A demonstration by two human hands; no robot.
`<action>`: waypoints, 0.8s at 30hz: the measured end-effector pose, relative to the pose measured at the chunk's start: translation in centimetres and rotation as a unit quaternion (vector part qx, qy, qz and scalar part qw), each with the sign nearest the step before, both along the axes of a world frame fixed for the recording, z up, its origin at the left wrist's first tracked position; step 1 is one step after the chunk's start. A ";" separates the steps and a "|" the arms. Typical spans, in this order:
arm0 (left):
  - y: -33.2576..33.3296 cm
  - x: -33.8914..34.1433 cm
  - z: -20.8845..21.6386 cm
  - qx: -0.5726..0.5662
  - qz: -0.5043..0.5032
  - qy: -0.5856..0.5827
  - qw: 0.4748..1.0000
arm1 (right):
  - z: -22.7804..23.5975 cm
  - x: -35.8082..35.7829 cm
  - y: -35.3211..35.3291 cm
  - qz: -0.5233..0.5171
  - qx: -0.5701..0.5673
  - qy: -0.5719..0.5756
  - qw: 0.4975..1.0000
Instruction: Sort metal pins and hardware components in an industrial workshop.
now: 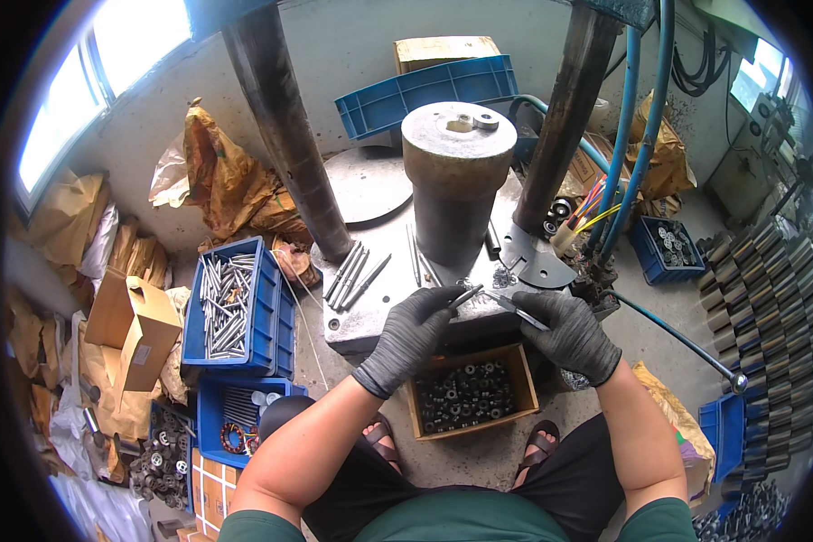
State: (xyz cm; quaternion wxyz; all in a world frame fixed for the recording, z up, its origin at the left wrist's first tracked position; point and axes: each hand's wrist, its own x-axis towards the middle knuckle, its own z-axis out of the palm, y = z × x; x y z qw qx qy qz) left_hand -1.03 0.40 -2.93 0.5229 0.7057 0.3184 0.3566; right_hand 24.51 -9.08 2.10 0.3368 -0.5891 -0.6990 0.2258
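Observation:
My left hand [408,340], in a dark grey glove, is closed on a slim metal shaft [465,296] whose end sticks out past the fingertips. In my right hand [574,336], gloved alike, is a thin silver tool, which looks like tweezers [520,313], its narrow tip pointing toward the shaft's end. Both hands are over the front edge of the metal press table [370,334]. Several metal shafts [357,275] lie side by side on the table at left. A small heap of tiny metal bits [504,276] lies just beyond my hands.
A thick steel cylinder [456,199] stands mid-table between two dark columns [289,135] [565,126]. Below my hands sits a box of dark small parts [470,397]. A blue crate [230,303] of shafts is at left. A lever with a ball end [739,383] juts out at right.

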 end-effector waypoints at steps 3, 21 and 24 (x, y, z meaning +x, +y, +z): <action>0.0 -0.1 0.4 0.038 -0.001 0.053 0.998 | 0.5 0.3 -0.2 0.016 -0.044 -0.040 0.998; -0.3 -0.6 1.0 -0.207 -0.125 -0.038 0.970 | 0.9 -0.2 -0.6 0.119 -0.078 -0.008 0.990; -0.6 -0.3 1.1 -0.214 -0.132 -0.058 0.966 | 0.3 -0.2 -0.6 0.123 -0.073 -0.032 0.989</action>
